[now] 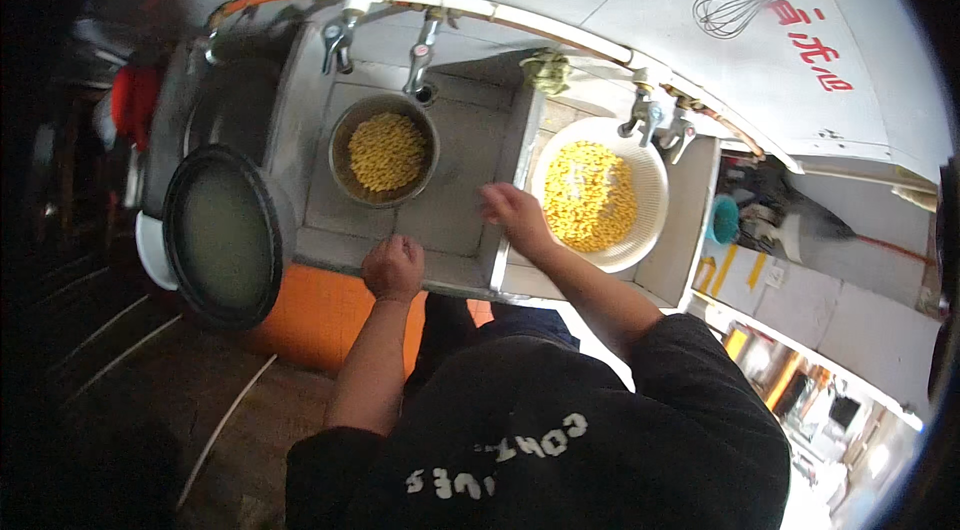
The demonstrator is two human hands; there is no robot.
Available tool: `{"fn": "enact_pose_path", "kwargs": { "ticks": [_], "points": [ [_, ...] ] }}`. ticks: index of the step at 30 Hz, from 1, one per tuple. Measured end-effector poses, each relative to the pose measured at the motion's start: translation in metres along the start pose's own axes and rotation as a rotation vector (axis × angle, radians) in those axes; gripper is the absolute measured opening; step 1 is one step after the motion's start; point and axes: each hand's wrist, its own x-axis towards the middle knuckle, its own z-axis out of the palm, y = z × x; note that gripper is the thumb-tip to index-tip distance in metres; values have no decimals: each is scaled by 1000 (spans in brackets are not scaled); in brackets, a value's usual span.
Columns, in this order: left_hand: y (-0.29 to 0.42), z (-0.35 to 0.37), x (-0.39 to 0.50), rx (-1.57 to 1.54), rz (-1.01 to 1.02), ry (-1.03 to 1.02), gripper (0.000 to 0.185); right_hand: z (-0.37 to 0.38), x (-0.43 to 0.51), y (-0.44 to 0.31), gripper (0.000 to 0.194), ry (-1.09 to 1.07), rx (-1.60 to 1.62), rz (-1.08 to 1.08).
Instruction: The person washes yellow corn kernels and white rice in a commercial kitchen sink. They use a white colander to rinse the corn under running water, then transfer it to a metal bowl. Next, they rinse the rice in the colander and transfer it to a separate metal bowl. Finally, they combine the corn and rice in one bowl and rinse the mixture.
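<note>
My left hand [394,267], its fingers curled in, is over the front rim of the left tiled sink basin [465,147]. Above the divider between the two basins is my right hand [514,215], slightly blurred, with the fingers bunched. I see nothing held in either hand. In the left basin stands a round metal pot [337,162] with pale yellow beans [387,152]. A white plastic colander [651,192] with brighter yellow beans [589,192] sits in the right basin [686,185], close beside my right forearm.
Metal taps [421,57] and more taps [643,113] hang from the wall pipe [517,13]. A crumpled cloth [547,71] lies at the divider's back end. To the left stands a dark-rimmed tub [171,230] of cloudy liquid. A whisk [731,8] hangs on the wall.
</note>
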Motion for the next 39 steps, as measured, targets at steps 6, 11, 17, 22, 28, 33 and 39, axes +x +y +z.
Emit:
{"fn": "enact_pose_path", "kwargs": {
  "ticks": [6, 11, 17, 22, 28, 33, 39],
  "points": [
    [9, -1, -1, -176, -133, -83, 23, -71, -49, 84, 35, 193, 6, 83],
    [12, -8, -2, -135, -228, -72, 26, -86, -79, 75, 34, 143, 343, 136],
    [6, -13, -3, -222, -174, -75, 25, -67, -94, 40, 33, 99, 301, 124],
    [-8, -16, -18, -411, 142, 134, 32, -8, -92, 18, 33, 45, 254, 105],
    [-149, -73, -117, -459, 581, 214, 10, 76, -107, -12, 32, 2, 175, 150],
    [-325, -175, -162, -103, -245, 262, 21, 111, -106, -26, 32, 82, 212, 170],
    [-413, -254, -30, -193, -418, 299, 42, 132, -97, -39, 34, 148, 224, 86]
  ]
}}
